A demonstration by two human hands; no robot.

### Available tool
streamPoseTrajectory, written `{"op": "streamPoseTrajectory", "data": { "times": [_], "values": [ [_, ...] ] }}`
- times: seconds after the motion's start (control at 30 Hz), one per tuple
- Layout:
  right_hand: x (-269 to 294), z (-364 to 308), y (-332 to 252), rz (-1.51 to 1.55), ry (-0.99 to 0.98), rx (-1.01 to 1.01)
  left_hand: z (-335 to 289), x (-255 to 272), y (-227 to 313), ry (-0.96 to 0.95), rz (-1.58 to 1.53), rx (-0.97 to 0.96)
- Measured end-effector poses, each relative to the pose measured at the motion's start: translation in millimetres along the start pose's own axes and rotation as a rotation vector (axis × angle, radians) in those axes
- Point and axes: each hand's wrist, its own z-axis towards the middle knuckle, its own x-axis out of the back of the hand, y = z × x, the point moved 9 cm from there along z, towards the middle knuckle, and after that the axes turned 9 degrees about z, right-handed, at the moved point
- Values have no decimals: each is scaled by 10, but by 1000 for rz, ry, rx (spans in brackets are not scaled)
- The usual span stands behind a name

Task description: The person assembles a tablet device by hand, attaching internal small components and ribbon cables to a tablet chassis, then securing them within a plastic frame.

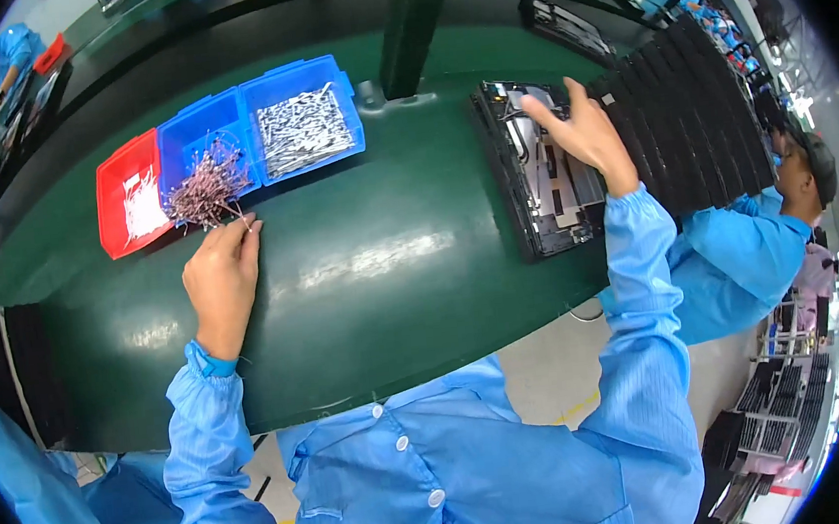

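My left hand (224,279) is at the front of the bins, thumb and forefinger pinched on the end of a thin wire from a tangled heap of brownish-pink wires (202,189). The heap spills over the front of the middle blue bin (190,130). On the right, my right hand (583,138) reaches over an opened black electronic device (531,214) with silvery inner parts. Its thumb and forefinger are spread apart. Whether it touches the device, I cannot tell.
A red bin (113,204) holds small white pieces, and another blue bin (355,118) holds many short black-and-white pieces. Black slabs (691,118) stand in a row at the right. Behind the green table (373,306) rises a dark post (412,38). A co-worker's blue sleeve (749,258) is close on the right.
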Motion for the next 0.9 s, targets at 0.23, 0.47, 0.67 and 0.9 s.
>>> {"op": "streamPoseTrajectory", "data": {
  "times": [0.23, 0.47, 0.67, 0.9],
  "values": [
    [-247, -102, -204, -202, -129, -125, -10, -31, -33, -8, -28, 108],
    [-224, -103, -218, -183, -62, -108, -70, -15, 43, -32, -129, 124],
    [-236, -80, -262, -224, -93, -125, -177, -121, 116, -160, -493, 278],
    [192, 612, -217, 104, 269, 195, -241, -320, 543, -351, -1054, 276]
  ]
}}
